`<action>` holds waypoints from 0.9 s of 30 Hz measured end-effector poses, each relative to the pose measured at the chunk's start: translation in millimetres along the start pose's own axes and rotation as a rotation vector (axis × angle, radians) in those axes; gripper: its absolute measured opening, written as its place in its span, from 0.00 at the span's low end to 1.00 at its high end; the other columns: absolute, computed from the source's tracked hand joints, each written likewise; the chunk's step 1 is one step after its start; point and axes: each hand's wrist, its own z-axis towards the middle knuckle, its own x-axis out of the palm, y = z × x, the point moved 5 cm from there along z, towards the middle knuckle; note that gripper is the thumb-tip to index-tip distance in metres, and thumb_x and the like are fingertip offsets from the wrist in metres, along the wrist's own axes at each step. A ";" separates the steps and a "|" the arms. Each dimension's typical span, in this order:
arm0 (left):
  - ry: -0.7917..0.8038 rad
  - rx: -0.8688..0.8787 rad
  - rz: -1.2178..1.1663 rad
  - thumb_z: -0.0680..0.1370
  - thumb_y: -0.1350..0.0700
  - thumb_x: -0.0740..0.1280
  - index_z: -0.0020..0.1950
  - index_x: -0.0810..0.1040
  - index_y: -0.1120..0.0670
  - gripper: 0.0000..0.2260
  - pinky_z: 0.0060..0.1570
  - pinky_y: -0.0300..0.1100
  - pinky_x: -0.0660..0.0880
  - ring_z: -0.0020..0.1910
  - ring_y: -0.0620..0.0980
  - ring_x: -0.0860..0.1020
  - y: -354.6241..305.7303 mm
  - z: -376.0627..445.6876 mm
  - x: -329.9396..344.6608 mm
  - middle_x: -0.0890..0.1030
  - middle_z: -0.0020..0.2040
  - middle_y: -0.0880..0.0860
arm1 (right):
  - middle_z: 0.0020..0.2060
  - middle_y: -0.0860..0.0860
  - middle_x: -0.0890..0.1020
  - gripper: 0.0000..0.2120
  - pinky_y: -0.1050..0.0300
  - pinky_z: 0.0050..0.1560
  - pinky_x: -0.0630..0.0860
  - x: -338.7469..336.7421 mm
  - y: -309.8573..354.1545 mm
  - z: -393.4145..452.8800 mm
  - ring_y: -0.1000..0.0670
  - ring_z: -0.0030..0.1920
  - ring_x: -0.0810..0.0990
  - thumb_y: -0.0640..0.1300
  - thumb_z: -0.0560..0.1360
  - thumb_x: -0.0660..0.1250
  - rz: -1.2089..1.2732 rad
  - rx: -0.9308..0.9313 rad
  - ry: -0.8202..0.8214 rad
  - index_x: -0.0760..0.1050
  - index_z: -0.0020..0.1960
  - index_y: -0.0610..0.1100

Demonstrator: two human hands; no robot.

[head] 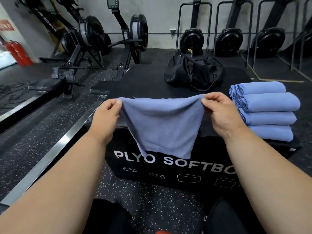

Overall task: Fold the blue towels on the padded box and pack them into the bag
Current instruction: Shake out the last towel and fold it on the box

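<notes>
Left hand (108, 114) and right hand (217, 110) each pinch a top corner of the blue towel (160, 125), hanging over the padded box (143, 85) near edge; advise level corners, taut edge, before laying flat to fold.
</notes>
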 end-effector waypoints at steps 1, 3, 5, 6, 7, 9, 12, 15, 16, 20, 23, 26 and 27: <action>0.000 0.027 -0.016 0.86 0.51 0.65 0.49 0.80 0.51 0.08 0.41 0.32 0.70 0.37 0.38 0.71 -13.7 -10.9 -2.0 0.74 0.34 0.39 | 0.34 0.56 0.82 0.13 0.63 0.43 0.74 -3.3 16.4 -7.6 0.56 0.37 0.77 0.32 0.78 0.71 -0.009 -0.039 -0.004 0.81 0.45 0.49; 0.013 0.068 -0.064 0.87 0.52 0.64 0.50 0.80 0.50 0.08 0.41 0.30 0.71 0.37 0.36 0.73 -40.3 -31.6 -5.8 0.76 0.35 0.38 | 0.35 0.58 0.84 0.12 0.65 0.44 0.74 -11.0 50.2 -24.4 0.58 0.38 0.78 0.32 0.79 0.71 -0.019 -0.114 -0.011 0.82 0.47 0.49; 0.033 0.076 -0.131 0.86 0.52 0.65 0.49 0.81 0.49 0.09 0.47 0.33 0.74 0.40 0.38 0.75 -65.3 -47.5 -9.3 0.78 0.39 0.41 | 0.35 0.59 0.84 0.12 0.65 0.45 0.74 -17.3 78.6 -36.2 0.60 0.38 0.78 0.32 0.79 0.71 -0.039 -0.174 -0.036 0.82 0.48 0.49; 0.039 0.081 -0.160 0.86 0.51 0.65 0.49 0.82 0.49 0.09 0.51 0.36 0.74 0.43 0.39 0.77 -77.2 -55.7 -12.4 0.80 0.42 0.42 | 0.36 0.59 0.85 0.11 0.65 0.46 0.75 -18.8 92.7 -43.0 0.60 0.39 0.79 0.32 0.78 0.72 -0.049 -0.200 -0.042 0.82 0.49 0.48; 0.038 0.090 -0.178 0.86 0.50 0.66 0.50 0.83 0.48 0.08 0.55 0.39 0.75 0.47 0.40 0.78 -89.6 -63.9 -16.0 0.82 0.45 0.44 | 0.38 0.58 0.85 0.10 0.64 0.48 0.75 -20.3 106.6 -50.0 0.59 0.40 0.79 0.33 0.78 0.72 -0.052 -0.220 -0.046 0.83 0.50 0.48; 0.039 0.118 -0.235 0.85 0.49 0.67 0.54 0.84 0.48 0.07 0.63 0.46 0.77 0.54 0.45 0.80 -112.9 -74.9 -23.2 0.84 0.53 0.48 | 0.41 0.55 0.86 0.09 0.63 0.51 0.76 -21.7 133.3 -64.2 0.58 0.43 0.80 0.34 0.78 0.72 -0.038 -0.266 -0.049 0.84 0.51 0.47; 0.065 0.135 -0.344 0.84 0.49 0.68 0.61 0.83 0.51 0.10 0.69 0.54 0.75 0.59 0.51 0.81 -136.3 -85.8 -29.2 0.84 0.59 0.55 | 0.41 0.54 0.85 0.08 0.65 0.50 0.76 -19.0 162.5 -84.2 0.59 0.43 0.81 0.34 0.79 0.72 -0.046 -0.331 -0.051 0.82 0.51 0.46; 0.073 0.140 -0.399 0.84 0.49 0.68 0.64 0.82 0.56 0.14 0.66 0.55 0.75 0.58 0.53 0.80 -147.5 -95.2 -27.4 0.83 0.60 0.57 | 0.40 0.52 0.83 0.07 0.65 0.48 0.77 -20.8 173.7 -96.7 0.57 0.42 0.79 0.35 0.78 0.74 -0.039 -0.357 -0.076 0.81 0.49 0.46; 0.073 0.142 -0.422 0.85 0.49 0.67 0.66 0.81 0.59 0.16 0.64 0.55 0.75 0.58 0.54 0.80 -149.2 -97.6 -26.3 0.83 0.60 0.58 | 0.40 0.52 0.82 0.06 0.64 0.48 0.76 -22.5 173.7 -98.1 0.57 0.42 0.79 0.36 0.78 0.74 -0.040 -0.355 -0.087 0.80 0.48 0.47; 0.049 0.128 -0.499 0.84 0.52 0.68 0.63 0.83 0.60 0.13 0.61 0.53 0.78 0.55 0.55 0.82 -146.4 -103.3 -19.6 0.84 0.56 0.59 | 0.36 0.54 0.80 0.06 0.62 0.41 0.74 -25.9 154.6 -93.8 0.56 0.37 0.76 0.38 0.79 0.73 0.036 -0.244 -0.098 0.79 0.48 0.47; 0.009 0.093 -0.461 0.82 0.54 0.71 0.63 0.83 0.60 0.13 0.62 0.55 0.78 0.54 0.55 0.82 -131.1 -96.7 -17.3 0.85 0.56 0.58 | 0.36 0.55 0.81 0.07 0.61 0.41 0.75 -27.4 133.7 -84.8 0.56 0.38 0.77 0.38 0.79 0.73 0.051 -0.185 -0.124 0.78 0.47 0.48; -0.029 0.101 -0.387 0.83 0.56 0.71 0.63 0.84 0.59 0.11 0.61 0.53 0.80 0.56 0.54 0.84 -117.7 -83.8 -15.6 0.86 0.57 0.58 | 0.34 0.56 0.81 0.07 0.61 0.40 0.76 -25.9 119.7 -71.8 0.56 0.37 0.77 0.39 0.79 0.74 0.031 -0.178 -0.144 0.78 0.47 0.49; -0.034 0.108 -0.367 0.83 0.57 0.70 0.62 0.84 0.58 0.10 0.61 0.52 0.80 0.57 0.54 0.84 -114.8 -77.7 -13.7 0.86 0.58 0.58 | 0.34 0.56 0.80 0.07 0.62 0.39 0.75 -25.1 116.0 -65.0 0.56 0.36 0.77 0.39 0.78 0.74 0.016 -0.183 -0.155 0.78 0.46 0.49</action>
